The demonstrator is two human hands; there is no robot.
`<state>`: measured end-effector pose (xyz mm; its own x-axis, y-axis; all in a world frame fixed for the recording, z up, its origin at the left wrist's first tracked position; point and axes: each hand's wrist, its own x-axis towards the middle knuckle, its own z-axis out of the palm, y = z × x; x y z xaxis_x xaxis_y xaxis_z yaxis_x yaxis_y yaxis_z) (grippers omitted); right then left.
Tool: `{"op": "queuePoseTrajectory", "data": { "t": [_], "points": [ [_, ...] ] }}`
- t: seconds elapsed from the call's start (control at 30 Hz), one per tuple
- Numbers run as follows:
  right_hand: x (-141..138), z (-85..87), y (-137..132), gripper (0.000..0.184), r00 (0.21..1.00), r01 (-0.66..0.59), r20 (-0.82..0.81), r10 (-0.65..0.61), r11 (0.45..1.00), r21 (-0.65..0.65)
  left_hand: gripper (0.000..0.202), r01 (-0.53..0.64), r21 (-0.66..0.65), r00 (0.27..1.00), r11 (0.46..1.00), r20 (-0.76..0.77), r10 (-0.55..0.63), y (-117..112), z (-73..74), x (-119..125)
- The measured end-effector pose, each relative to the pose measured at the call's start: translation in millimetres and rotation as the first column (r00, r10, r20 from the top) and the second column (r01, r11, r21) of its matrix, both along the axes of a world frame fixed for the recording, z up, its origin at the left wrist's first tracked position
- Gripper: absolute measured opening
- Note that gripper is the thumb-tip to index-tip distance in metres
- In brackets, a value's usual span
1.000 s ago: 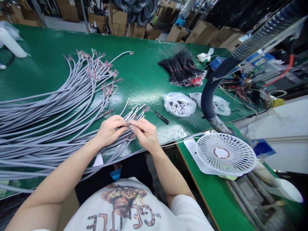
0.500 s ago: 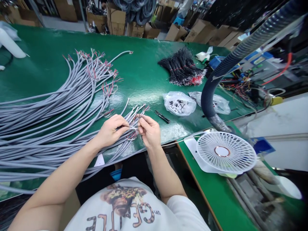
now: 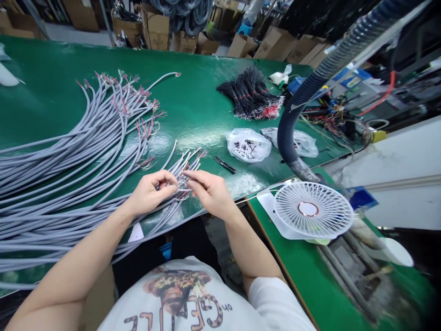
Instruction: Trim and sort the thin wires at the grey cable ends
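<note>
Between my hands is the stripped end of a grey cable (image 3: pixel 183 190), with thin wires spreading from it. My left hand (image 3: pixel 153 191) pinches the cable with thumb and forefinger. My right hand (image 3: pixel 211 192) sits just to the right, thumb and fingers brought together at the wire end; what lies exactly between them is too small to make out. Beneath and behind my hands runs a thick bundle of grey cables (image 3: pixel 51 149), many ends showing red and white wires. A slim black hand tool (image 3: pixel 225 164) rests on the table right of my fingers.
On the green table (image 3: pixel 193 92) lie a clear bag of small parts (image 3: pixel 248 145) and a pile of black wires (image 3: pixel 250 94). A ribbed dark hose (image 3: pixel 292 110) arches down at the right. Nearer stands a white fan (image 3: pixel 313 209). Cardboard boxes (image 3: pixel 156 32) line the back.
My right hand has turned flatter and its fingers now reach further left over the cable end. My left hand stays at the cable. The whole view has shifted slightly.
</note>
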<state>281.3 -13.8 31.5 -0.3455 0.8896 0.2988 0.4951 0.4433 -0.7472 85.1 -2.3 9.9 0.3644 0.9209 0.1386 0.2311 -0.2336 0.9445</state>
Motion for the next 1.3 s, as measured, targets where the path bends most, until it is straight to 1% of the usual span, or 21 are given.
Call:
{"op": "queuePoseTrajectory", "data": {
  "t": [0.07,0.13,0.23,0.3,0.37,0.4,0.47,0.53,0.6,0.63,0.67,0.7,0.77,0.87,0.93,1.03,1.1,1.17,1.23,1.27,1.3],
  "points": [
    [5,4.0,-3,0.030,0.996,0.007,0.084,-0.011,0.999,0.053,0.019,-0.004,-0.104,0.999,0.995,0.053,0.010,2,-0.3,-1],
    [11,7.6,-5,0.031,0.991,0.016,0.134,-0.029,0.995,0.093,0.022,-0.016,-0.169,0.992,0.986,0.118,0.036,5,-0.8,-3],
    [17,10.6,-2,0.029,0.996,0.014,0.088,-0.022,0.996,0.090,0.025,-0.023,-0.217,0.979,0.976,0.195,0.066,9,-2.5,-7],
    [17,10.6,4,0.024,1.000,0.014,-0.002,-0.014,1.000,0.027,0.027,-0.007,-0.237,0.974,0.972,0.217,0.060,11,-4.5,-9],
    [12,8.6,12,0.021,0.992,-0.008,-0.123,-0.004,0.995,-0.095,0.028,0.007,-0.249,0.972,0.969,0.228,0.051,12,-6.4,-10],
    [9,6.6,17,0.023,0.982,-0.045,-0.191,0.011,0.984,-0.173,0.028,0.014,-0.251,0.971,0.968,0.233,0.046,12,-7.1,-10],
    [1,0.7,28,0.032,0.940,-0.184,-0.336,0.068,0.928,-0.326,0.028,0.031,-0.253,0.969,0.967,0.245,0.033,11,-7.5,-10],
    [-7,-7.1,37,0.043,0.872,-0.369,-0.465,0.151,0.827,-0.425,0.028,0.048,-0.268,0.966,0.962,0.257,0.023,11,-6.9,-8],
    [-13,-15.1,42,0.049,0.803,-0.511,-0.559,0.206,0.722,-0.467,0.027,0.062,-0.291,0.963,0.955,0.268,0.019,10,-5.9,-7],
    [-15,-18.6,44,0.049,0.778,-0.549,-0.593,0.210,0.685,-0.478,0.027,0.066,-0.304,0.962,0.951,0.274,0.021,10,-5.5,-6],
    [-17,-21.5,44,0.047,0.761,-0.567,-0.617,0.199,0.666,-0.485,0.027,0.069,-0.318,0.960,0.946,0.280,0.024,10,-5.1,-6],
    [-18,-23.6,44,0.044,0.754,-0.566,-0.634,0.174,0.663,-0.490,0.028,0.073,-0.334,0.958,0.940,0.286,0.028,11,-4.8,-6],
    [-20,-25.8,42,0.037,0.757,-0.525,-0.642,0.121,0.697,-0.488,0.028,0.076,-0.369,0.953,0.926,0.300,0.041,12,-4.6,-6],
    [-22,-24.8,37,0.022,0.801,-0.415,-0.591,0.088,0.794,-0.445,0.027,0.069,-0.409,0.944,0.910,0.323,0.073,14,-4.8,-7],
    [-22,-22.5,33,0.015,0.869,-0.301,-0.488,0.085,0.873,-0.384,0.027,0.062,-0.420,0.940,0.906,0.329,0.089,14,-5.1,-7],
    [-23,-19.2,28,0.017,0.961,-0.148,-0.264,0.087,0.964,-0.222,0.028,0.067,-0.414,0.942,0.908,0.326,0.079,14,-6.7,-7],
    [-25,-19.1,27,0.016,0.989,-0.079,-0.130,0.063,0.990,-0.115,0.027,0.086,-0.394,0.938,0.915,0.343,0.060,14,-8.4,-9],
    [-26,-21.4,29,0.014,0.998,0.021,-0.060,-0.025,0.997,-0.073,0.026,0.109,-0.355,0.918,0.928,0.395,0.044,14,-9.7,-11],
    [-28,-25.0,34,0.014,0.987,0.111,-0.098,-0.124,0.986,-0.128,0.025,0.127,-0.311,0.878,0.942,0.477,0.039,14,-9.7,-14],
    [-28,-26.7,36,0.014,0.974,0.121,-0.167,-0.154,0.974,-0.193,0.024,0.129,-0.294,0.852,0.947,0.521,0.045,15,-9.1,-15],
    [-28,-27.8,39,0.014,0.951,0.091,-0.262,-0.166,0.957,-0.275,0.022,0.127,-0.284,0.826,0.950,0.561,0.057,16,-8.3,-16]
  ]
}}
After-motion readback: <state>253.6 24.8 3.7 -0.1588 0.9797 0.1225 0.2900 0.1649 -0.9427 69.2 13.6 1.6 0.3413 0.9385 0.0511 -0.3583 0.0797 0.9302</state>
